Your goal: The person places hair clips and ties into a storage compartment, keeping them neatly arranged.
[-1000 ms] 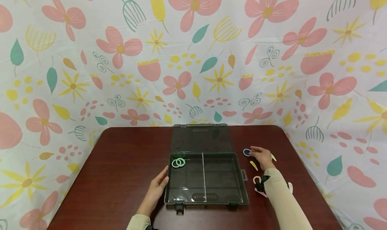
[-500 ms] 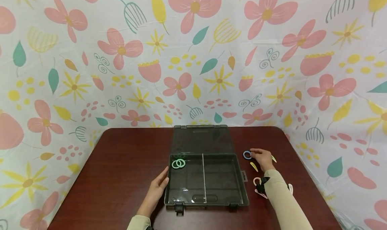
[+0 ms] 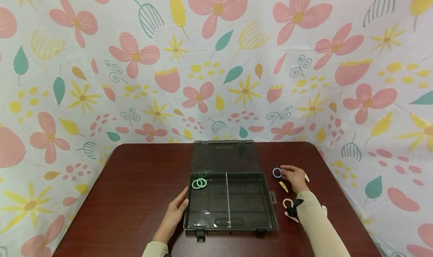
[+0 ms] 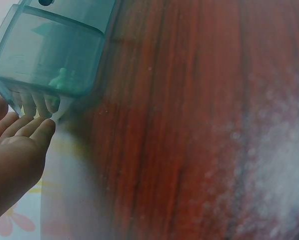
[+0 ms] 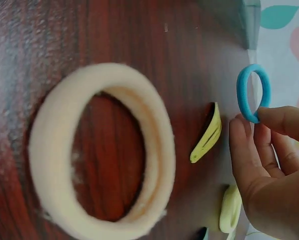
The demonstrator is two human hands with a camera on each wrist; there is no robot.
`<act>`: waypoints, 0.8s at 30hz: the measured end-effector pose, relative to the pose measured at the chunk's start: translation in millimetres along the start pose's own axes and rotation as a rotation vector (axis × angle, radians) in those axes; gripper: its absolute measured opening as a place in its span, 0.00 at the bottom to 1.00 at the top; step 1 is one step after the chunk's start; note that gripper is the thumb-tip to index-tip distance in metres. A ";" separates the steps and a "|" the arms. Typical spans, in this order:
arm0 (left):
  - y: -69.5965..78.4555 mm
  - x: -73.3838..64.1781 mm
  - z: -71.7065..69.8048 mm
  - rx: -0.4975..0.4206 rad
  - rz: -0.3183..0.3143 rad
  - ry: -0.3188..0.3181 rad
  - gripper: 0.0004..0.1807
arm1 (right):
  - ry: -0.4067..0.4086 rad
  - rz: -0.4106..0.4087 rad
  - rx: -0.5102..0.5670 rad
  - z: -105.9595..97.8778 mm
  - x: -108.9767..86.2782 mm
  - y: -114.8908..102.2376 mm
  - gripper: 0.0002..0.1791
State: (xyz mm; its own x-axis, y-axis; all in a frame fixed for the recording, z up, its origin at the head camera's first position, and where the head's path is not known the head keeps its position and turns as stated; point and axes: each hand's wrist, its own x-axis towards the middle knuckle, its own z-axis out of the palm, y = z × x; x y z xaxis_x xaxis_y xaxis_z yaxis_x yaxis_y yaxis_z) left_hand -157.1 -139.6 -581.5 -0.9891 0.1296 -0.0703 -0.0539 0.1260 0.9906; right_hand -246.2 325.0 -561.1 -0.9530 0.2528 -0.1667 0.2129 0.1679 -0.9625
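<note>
My right hand pinches a blue hair tie between thumb and fingers, to the right of the box. In the right wrist view the blue hair tie stands upright above my fingertips. My left hand touches the left side wall of a smoky see-through plastic box with nearly straight fingers. The box lies with its lid folded back, and a divider splits it into two compartments. Two overlapping green hair ties lie in the left compartment's far left corner.
Below my right hand lie a yellow hair clip, a peach hair tie and a pink clip. A yellow-green item and a whitish one are partly hidden by the right hand and sleeve. Flowered cloth hangs behind the table.
My right hand and the blue hair tie have hardly moved. The left hand stays at the box's side.
</note>
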 end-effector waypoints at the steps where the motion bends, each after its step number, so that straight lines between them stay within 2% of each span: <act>1: -0.4 0.0 0.1 -0.001 -0.004 0.001 0.28 | -0.003 0.001 0.022 -0.9 0.7 -0.4 0.21; 14: -1.9 1.7 0.8 -0.025 -0.023 0.009 0.28 | 0.003 -0.032 0.098 1.8 0.7 -20.6 0.24; 20: 0.0 1.2 0.9 -0.029 -0.006 0.008 0.27 | -0.058 -0.021 0.115 5.1 -1.0 -33.3 0.26; 24: 1.7 0.2 0.9 -0.033 -0.003 0.011 0.27 | -0.106 -0.042 0.167 10.7 -3.7 -42.9 0.26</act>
State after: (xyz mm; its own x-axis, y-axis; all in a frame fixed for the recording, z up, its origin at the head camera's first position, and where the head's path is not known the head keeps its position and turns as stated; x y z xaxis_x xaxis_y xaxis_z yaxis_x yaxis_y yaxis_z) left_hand -157.3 -138.5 -579.9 -0.9903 0.1188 -0.0725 -0.0615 0.0935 0.9937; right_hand -254.1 306.7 -521.5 -0.9796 0.1453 -0.1392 0.1427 0.0139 -0.9897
